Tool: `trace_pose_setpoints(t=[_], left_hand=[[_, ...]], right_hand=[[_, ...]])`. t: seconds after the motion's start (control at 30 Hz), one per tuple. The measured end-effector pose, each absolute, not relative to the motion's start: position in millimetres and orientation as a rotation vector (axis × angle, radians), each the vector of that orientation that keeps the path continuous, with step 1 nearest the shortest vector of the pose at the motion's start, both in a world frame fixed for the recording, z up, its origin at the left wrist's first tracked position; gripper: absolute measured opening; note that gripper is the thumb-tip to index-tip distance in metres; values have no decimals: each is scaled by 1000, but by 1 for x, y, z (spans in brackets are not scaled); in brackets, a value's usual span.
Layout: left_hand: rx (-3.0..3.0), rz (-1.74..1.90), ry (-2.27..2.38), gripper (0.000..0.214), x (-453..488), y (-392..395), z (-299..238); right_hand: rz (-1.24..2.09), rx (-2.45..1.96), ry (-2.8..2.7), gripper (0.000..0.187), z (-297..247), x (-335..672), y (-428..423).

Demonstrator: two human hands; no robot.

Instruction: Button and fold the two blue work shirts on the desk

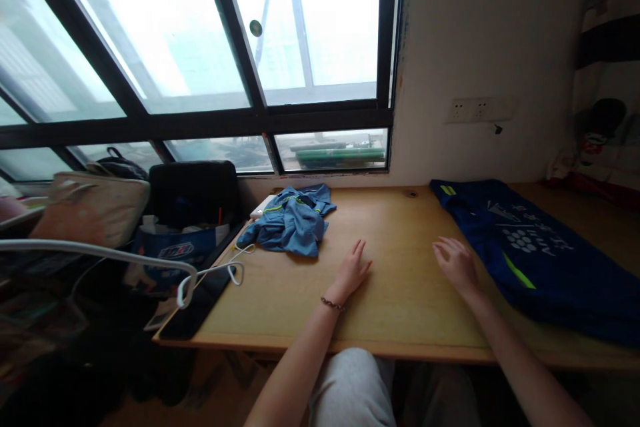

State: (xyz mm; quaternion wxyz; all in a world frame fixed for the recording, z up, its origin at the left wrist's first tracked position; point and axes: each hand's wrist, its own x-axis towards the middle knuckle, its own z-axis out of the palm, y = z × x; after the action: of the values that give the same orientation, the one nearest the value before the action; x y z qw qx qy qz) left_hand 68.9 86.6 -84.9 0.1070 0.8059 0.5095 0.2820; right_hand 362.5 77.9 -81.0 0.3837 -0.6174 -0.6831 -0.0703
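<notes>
My left hand [352, 271], with a beaded bracelet [333, 303] at its wrist, is over the middle of the wooden table [390, 313]. Its fingers are stretched out and hold nothing. To its upper left lies a crumpled light-blue garment [295, 223] with a yellow-green trim, apart from the hand. My right hand [457, 268] is also empty, fingers loosely bent and apart. Just right of it a dark-blue cloth item [525, 240], with white lettering and yellow-green strips, lies spread flat; whether the hand's edge touches it I cannot tell.
A white tube-like arm [125, 252] reaches in from the left past the table's edge, near a white cable [235, 271]. Left of the table stand a black chair [193, 190], a blue printed bag [175, 250] and a beige bag [95, 207]. Wall sockets [480, 109] sit behind.
</notes>
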Motion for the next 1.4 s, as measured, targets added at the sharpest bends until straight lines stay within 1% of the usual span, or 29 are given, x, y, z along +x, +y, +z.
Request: trace_pose_setpoints(t=[0.1,0.2,0.23,0.3,0.37,0.43,0.5,0.53,0.57,0.63,0.7,0.77,0.8,0.87,1.03,1.07,1.1,1.2,1.23,1.27,1.33,1.4], left_hand=[[2227,1031,1948,53,48,93,-76],[1906,1131,2453,55,9,103,-71],[1812,1127,2527,54,-5,108,-72],[1735,1106,2527,47,-26,118,-75],[1756,1120,2427,39,-34,125,-79],[1780,1212,2267,37,-26,126,-79],[1799,1279,1960,34,-5,120,-77],[1805,1233,1752,33,7,114,-75],[1800,1117,1525,32,20,107,-73],[1727,710,1063,37,43,91,-67],[1565,320,669,54,57,77,-62],[1406,94,396,73,63,69,-56],[1347,32,314,80,63,67,-52],[1277,-32,237,85,60,66,-48],[1216,-8,282,74,50,72,-51],[1207,2,302,71,49,73,-54],[1201,24,327,69,49,74,-57],[1249,266,513,57,48,82,-66],[1299,407,643,51,46,85,-68],[1367,565,813,47,44,88,-69],[1540,884,1228,40,38,96,-71],[1728,1104,1638,36,30,101,-73]], right_hand=[[-88,-1515,-1760,31,-98,315,77],[8,-1449,-1778,30,-113,307,78],[28,-1448,-1775,30,-117,310,78],[58,-1477,-1740,31,-122,319,78],[94,-1509,-1696,32,-123,325,77],[143,-1509,-1656,33,-121,326,76],[227,-1480,-1632,33,-117,322,74],[300,-1465,-1612,34,-115,319,73],[405,-1450,-1575,35,-113,315,73],[696,-1403,-1430,43,-111,310,72],[991,-1325,-1238,62,-108,305,71],[1165,-1259,-1099,79,-106,303,71],[1206,-1241,-1063,85,-105,303,70],[1246,-1207,-1036,91,-102,302,70],[1320,-1099,-955,98,-93,295,79],[1339,-1100,-928,94,-91,293,83],[1358,-1119,-902,86,-89,290,88],[1379,-1220,-852,44,-87,280,101],[1372,-1246,-849,33,-85,278,104],[1362,-1261,-846,25,-82,276,105],[1279,-1262,-880,20,-72,276,104],[1058,-1268,-966,19,-52,282,100]])
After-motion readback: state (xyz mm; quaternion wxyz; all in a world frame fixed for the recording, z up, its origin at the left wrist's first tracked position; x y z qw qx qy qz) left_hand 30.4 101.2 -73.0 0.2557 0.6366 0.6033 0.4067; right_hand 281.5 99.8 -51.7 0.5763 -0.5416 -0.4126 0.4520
